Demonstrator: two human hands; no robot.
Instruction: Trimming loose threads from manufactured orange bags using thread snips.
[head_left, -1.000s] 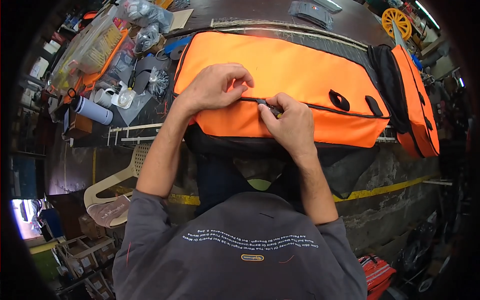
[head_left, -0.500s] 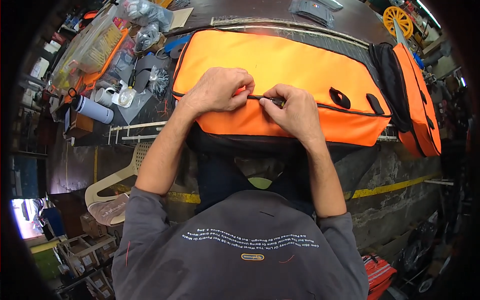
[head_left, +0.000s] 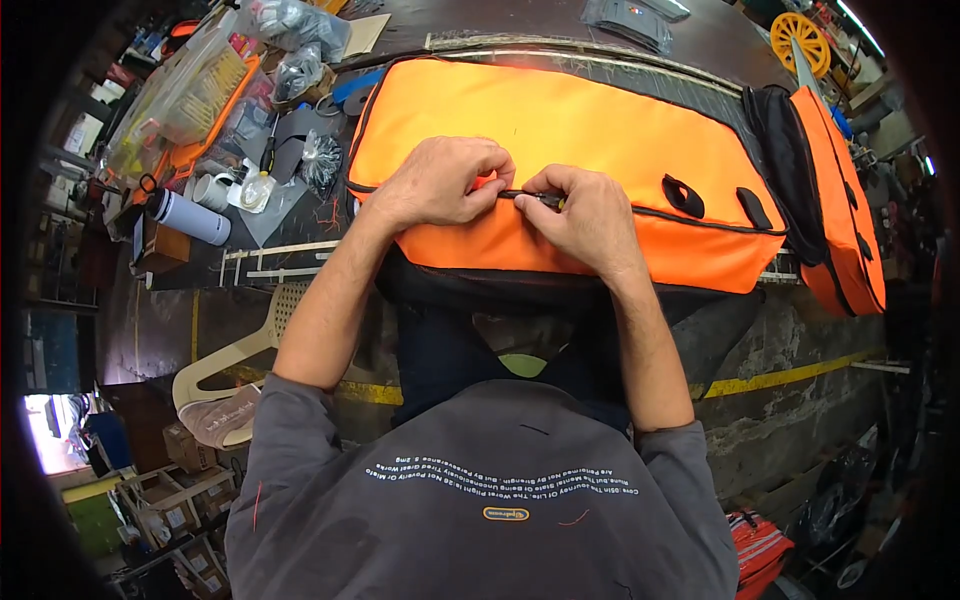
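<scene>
A large orange bag point(head_left: 560, 110) with black piping lies on the worktable before me, its front side toward me. My left hand point(head_left: 447, 180) rests on the bag with fingers curled, thumb and forefinger pinched at the black piping point(head_left: 508, 193) along the front top edge. Just to its right, my right hand point(head_left: 588, 215) is closed around a small dark tool with a yellow part point(head_left: 560, 204). The tool's tip is at the piping, close to my left fingertips; most of it is hidden in my fingers, so its kind is unclear. Two black loops point(head_left: 682, 196) sit at the bag's right.
A second orange and black bag point(head_left: 835, 200) stands at the right table end. At the left are clear plastic boxes point(head_left: 205, 95), a lavender bottle point(head_left: 190, 218), a white mug point(head_left: 211, 191) and plastic bags. A beige plastic chair point(head_left: 225, 355) stands below the table's left side.
My right fingertips have edged slightly left along the piping toward my left hand. Both hands keep their grip, and the bag lies as before.
</scene>
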